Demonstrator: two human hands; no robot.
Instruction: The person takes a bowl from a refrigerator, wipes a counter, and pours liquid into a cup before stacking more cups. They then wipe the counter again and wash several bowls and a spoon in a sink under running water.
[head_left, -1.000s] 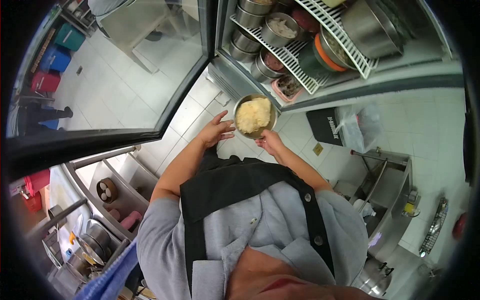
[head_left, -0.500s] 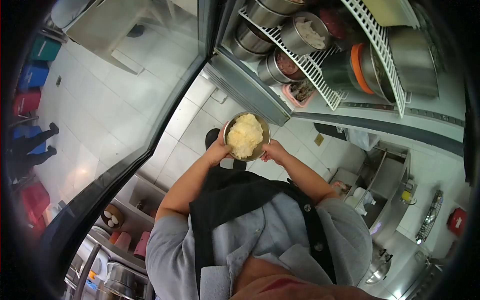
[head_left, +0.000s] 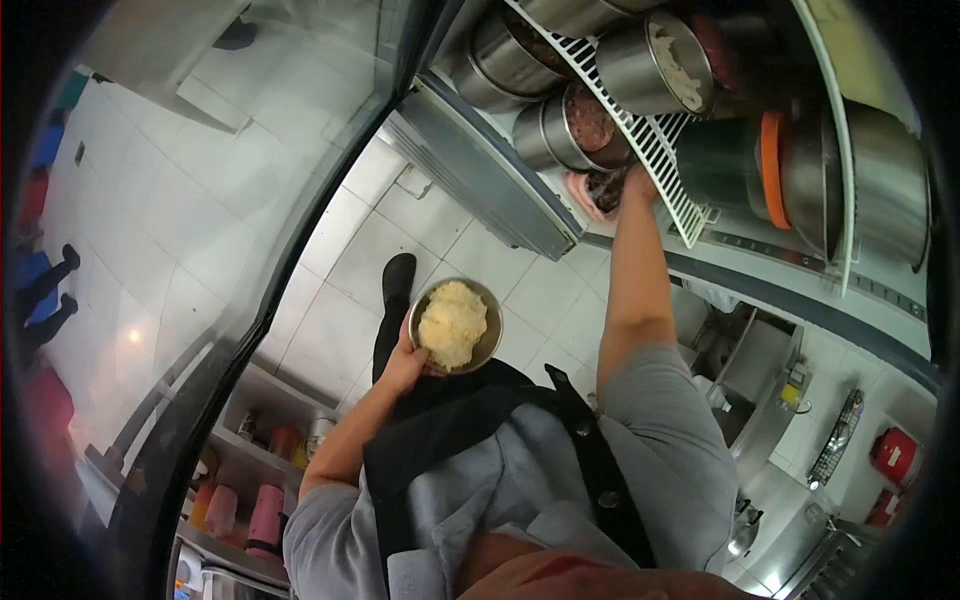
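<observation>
My left hand (head_left: 404,364) grips the rim and side of a round metal bowl (head_left: 494,340), held low in front of my body. A lumpy pale yellow mass (head_left: 453,325) fills much of the bowl. My right arm stretches into the open refrigerator, where my right hand (head_left: 640,186) is beside a pink container (head_left: 582,194) with dark contents at the bottom. The white wire shelf (head_left: 655,165) partly covers that hand, and its fingers are hidden.
Several metal pots, one a pot with pale pieces (head_left: 655,65), crowd the refrigerator shelves. A dark green container with an orange rim (head_left: 772,170) lies deeper inside. The glass door (head_left: 330,190) stands open at left; a metal sink unit (head_left: 760,375) is at right.
My right hand has let go of the bowl and reached up into the refrigerator. The bowl, now in my left hand alone, has moved down and left. My view has come closer to the shelves.
</observation>
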